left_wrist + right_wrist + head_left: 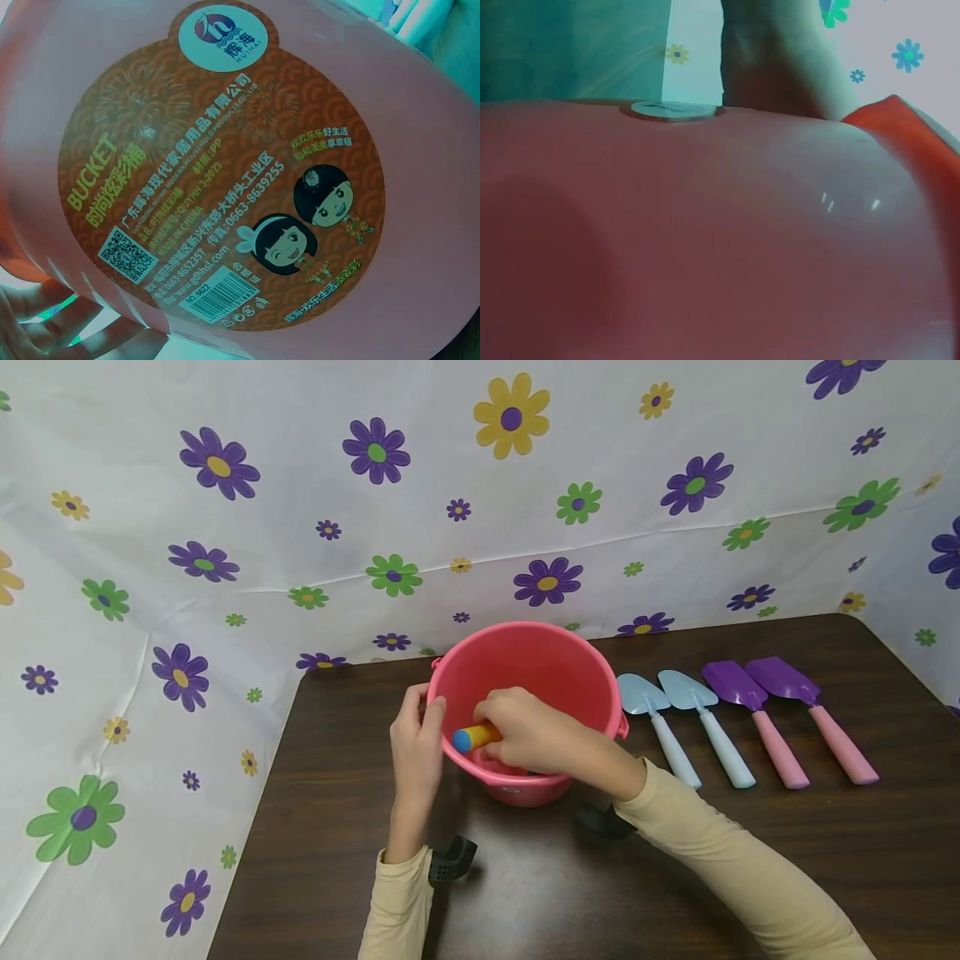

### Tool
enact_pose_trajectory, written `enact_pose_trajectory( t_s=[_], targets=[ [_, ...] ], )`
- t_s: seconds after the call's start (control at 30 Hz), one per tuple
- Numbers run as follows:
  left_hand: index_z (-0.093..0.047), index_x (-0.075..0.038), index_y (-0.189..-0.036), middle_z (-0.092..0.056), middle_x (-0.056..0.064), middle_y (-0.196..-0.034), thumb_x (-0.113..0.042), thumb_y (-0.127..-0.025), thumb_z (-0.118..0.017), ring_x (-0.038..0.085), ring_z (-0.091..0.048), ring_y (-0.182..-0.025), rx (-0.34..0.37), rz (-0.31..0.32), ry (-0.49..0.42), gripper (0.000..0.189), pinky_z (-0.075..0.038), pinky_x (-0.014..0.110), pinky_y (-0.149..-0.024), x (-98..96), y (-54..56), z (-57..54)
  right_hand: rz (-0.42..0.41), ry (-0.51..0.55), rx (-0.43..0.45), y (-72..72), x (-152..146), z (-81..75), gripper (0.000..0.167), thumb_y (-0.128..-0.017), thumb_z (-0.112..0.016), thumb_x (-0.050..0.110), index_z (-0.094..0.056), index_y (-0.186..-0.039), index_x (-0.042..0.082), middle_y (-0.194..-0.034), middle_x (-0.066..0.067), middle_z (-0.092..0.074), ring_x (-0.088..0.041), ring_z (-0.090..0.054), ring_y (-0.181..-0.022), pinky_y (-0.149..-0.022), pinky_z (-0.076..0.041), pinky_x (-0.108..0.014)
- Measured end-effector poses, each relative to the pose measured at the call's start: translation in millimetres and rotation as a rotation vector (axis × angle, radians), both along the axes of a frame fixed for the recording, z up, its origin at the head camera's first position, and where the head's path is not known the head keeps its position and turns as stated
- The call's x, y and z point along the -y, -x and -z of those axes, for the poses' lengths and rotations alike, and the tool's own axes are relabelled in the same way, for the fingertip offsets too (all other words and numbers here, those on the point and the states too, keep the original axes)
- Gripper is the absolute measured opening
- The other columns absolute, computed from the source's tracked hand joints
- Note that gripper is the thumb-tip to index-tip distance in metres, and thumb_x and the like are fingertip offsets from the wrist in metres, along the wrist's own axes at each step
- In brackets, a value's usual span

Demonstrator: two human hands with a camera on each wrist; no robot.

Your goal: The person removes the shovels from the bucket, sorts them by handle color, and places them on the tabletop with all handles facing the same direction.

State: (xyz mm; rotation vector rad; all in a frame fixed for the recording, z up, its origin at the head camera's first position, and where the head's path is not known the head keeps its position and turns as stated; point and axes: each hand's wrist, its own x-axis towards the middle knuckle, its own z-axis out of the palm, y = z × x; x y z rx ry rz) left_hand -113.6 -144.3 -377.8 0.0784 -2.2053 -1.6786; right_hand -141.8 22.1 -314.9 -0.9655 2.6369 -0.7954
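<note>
A pink bucket [525,792] stands upright near the back of the table, tilted slightly in the head view. My left hand [416,747] holds its left rim, thumb over the edge; in the left wrist view its fingers [64,322] lie against the outer wall beside a round printed label [225,187]. Reaching inside the bucket, my right hand [528,727] grips a yellow-orange handle [480,737] with a blue end. The rest of that tool is hidden by the hand and the bucket. Pink bucket wall [720,225] fills most of the right wrist view.
To the right of the bucket lie two light blue trowels [671,752] [726,747] and two purple shovels with pink handles [780,752] [843,747], side by side. A flowered cloth [450,485] hangs behind the dark wooden table [330,827].
</note>
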Motion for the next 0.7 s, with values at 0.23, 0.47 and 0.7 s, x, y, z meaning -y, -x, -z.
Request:
enact_pose_trajectory(
  t_s=[0.23,0.47,0.7],
  targets=[
    [-0.063,-0.002,-0.124,-0.072,0.012,-0.12,-0.019,-0.1,-0.061,0.033,-0.072,-0.098,-0.002,0.001,-0.003,0.029,-0.062,0.047,-0.086,-0.5,0.3,0.7,0.041,-0.063,0.002,-1.8,8,-0.2,0.029,-0.076,-0.09,0.01,-0.073,-0.099,0.003,-0.079,-0.001,-0.069,-0.013,-0.064,-0.067,-0.073,-0.063,-0.029],
    [-0.063,-0.002,-0.124,-0.073,0.012,-0.119,-0.021,-0.1,-0.061,0.033,-0.072,-0.097,-0.007,0.0,0.005,0.031,-0.062,0.048,-0.085,-0.3,0.7,0.7,0.058,-0.136,-0.029,-5.8,15,-0.1,0.03,-0.077,-0.09,0.013,-0.072,-0.099,0.004,-0.079,-0.003,-0.067,-0.014,-0.064,-0.065,-0.071,-0.063,-0.031],
    [-0.063,-0.003,-0.124,-0.073,0.011,-0.119,-0.023,-0.101,-0.06,0.03,-0.072,-0.095,0.008,-0.006,0.015,0.032,-0.062,0.042,-0.084,0.2,0.9,0.2,0.028,-0.188,-0.098,-7.3,16,0.2,0.038,-0.078,-0.09,0.015,-0.068,-0.106,0.003,-0.084,-0.005,-0.066,-0.016,-0.065,-0.07,-0.071,-0.063,-0.031]
  ],
)
